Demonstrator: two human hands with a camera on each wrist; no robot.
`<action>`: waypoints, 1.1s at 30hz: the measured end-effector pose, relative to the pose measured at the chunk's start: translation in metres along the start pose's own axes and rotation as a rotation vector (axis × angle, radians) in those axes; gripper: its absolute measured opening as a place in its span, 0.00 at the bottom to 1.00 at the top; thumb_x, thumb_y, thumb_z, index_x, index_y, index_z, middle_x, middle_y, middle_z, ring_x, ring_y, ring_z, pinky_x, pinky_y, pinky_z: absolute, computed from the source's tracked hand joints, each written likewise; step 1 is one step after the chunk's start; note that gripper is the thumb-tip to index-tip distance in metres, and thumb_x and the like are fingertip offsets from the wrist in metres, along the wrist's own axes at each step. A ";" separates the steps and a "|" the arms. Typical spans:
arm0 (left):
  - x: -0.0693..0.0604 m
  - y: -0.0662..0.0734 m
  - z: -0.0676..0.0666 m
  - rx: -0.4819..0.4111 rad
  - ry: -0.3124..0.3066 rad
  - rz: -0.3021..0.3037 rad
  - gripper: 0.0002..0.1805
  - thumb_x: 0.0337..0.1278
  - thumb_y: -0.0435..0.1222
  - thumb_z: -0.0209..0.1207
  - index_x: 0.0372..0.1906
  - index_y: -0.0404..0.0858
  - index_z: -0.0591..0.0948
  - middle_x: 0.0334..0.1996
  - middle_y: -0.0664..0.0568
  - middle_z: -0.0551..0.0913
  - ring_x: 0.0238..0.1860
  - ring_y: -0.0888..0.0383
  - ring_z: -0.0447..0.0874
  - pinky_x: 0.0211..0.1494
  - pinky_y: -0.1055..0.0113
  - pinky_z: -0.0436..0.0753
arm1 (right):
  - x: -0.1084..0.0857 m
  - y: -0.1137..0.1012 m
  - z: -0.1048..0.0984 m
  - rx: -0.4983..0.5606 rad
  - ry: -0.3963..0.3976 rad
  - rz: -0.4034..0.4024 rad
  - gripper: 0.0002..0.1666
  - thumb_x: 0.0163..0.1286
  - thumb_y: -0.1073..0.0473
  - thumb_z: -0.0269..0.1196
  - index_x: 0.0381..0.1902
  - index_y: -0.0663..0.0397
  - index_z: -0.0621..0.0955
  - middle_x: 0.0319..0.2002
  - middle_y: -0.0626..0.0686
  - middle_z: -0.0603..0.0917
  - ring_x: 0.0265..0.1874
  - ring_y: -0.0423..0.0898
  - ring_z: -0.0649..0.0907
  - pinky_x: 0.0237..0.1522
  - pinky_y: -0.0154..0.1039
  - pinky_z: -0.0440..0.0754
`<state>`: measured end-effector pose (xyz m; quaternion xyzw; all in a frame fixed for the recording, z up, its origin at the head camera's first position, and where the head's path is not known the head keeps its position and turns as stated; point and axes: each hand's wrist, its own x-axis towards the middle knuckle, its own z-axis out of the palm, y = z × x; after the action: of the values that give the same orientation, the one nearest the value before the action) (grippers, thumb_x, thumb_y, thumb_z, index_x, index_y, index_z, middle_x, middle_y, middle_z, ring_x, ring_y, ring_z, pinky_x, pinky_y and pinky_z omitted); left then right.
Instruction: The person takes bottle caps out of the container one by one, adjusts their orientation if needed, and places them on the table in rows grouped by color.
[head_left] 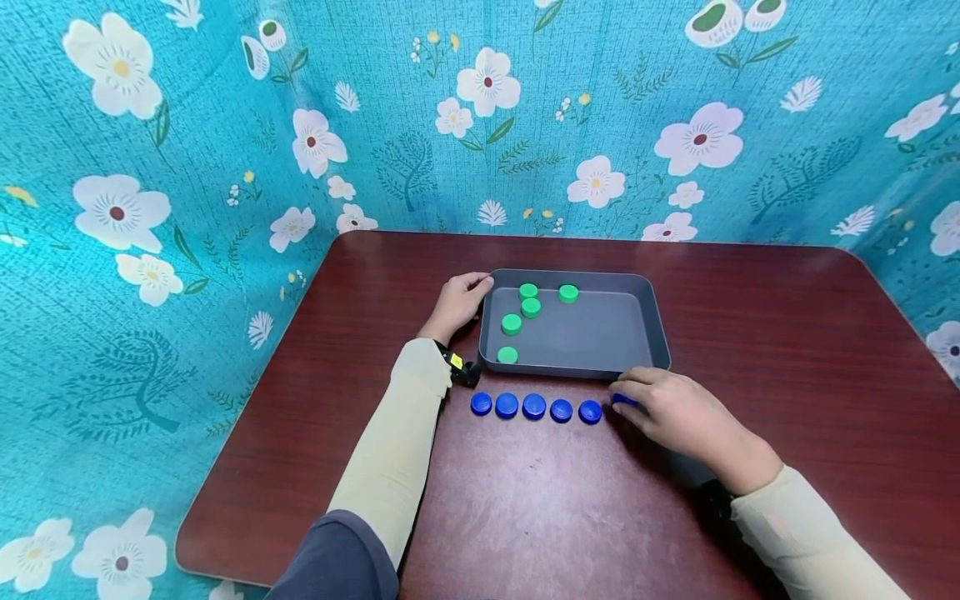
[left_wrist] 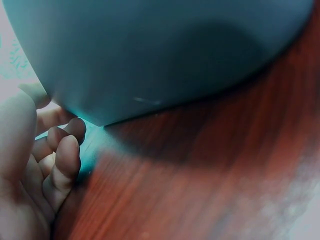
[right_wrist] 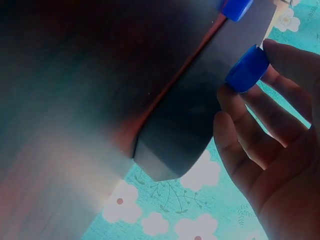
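My left hand [head_left: 457, 304] holds the far left corner of a dark grey tray [head_left: 600, 329]. In the left wrist view, its curled fingers [left_wrist: 67, 157] are at the tray's edge. Several green bottle caps [head_left: 531, 307] lie inside the tray, mostly on its left side. Just outside the tray's near right corner, my right hand [head_left: 678, 412] pinches a blue bottle cap [right_wrist: 248, 69] between thumb and fingers. To its left, several more blue bottle caps [head_left: 534, 407] form a row on the table along the tray's near side.
The dark red wooden table [head_left: 315, 433] has rounded corners. Behind it and along the left hangs a turquoise flowered cloth [head_left: 420, 108]. A small black device with a yellow mark [head_left: 459, 364] is strapped to the left wrist.
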<state>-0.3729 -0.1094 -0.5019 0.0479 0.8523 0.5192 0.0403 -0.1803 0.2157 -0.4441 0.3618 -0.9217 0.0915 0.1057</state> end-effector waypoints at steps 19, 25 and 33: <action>0.001 0.003 0.001 0.012 0.012 -0.001 0.24 0.69 0.54 0.53 0.62 0.47 0.79 0.51 0.52 0.82 0.31 0.56 0.81 0.31 0.62 0.82 | -0.002 0.000 0.005 0.056 -0.008 -0.030 0.11 0.56 0.62 0.74 0.38 0.56 0.86 0.36 0.48 0.82 0.33 0.44 0.84 0.34 0.43 0.83; 0.001 0.003 0.001 0.004 0.013 0.002 0.24 0.69 0.54 0.53 0.62 0.47 0.79 0.50 0.52 0.82 0.27 0.54 0.81 0.32 0.61 0.83 | 0.000 -0.002 0.005 0.060 -0.068 -0.003 0.11 0.57 0.62 0.73 0.38 0.54 0.86 0.36 0.47 0.82 0.34 0.44 0.84 0.35 0.43 0.83; 0.001 0.001 0.001 0.020 0.016 0.002 0.24 0.69 0.54 0.53 0.62 0.47 0.79 0.54 0.52 0.80 0.38 0.60 0.80 0.33 0.63 0.83 | 0.000 -0.003 0.007 0.063 -0.104 0.009 0.12 0.54 0.64 0.74 0.37 0.53 0.86 0.35 0.47 0.82 0.33 0.44 0.84 0.35 0.44 0.83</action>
<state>-0.3738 -0.1078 -0.5015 0.0451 0.8577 0.5111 0.0326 -0.1796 0.2116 -0.4504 0.3652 -0.9242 0.1020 0.0460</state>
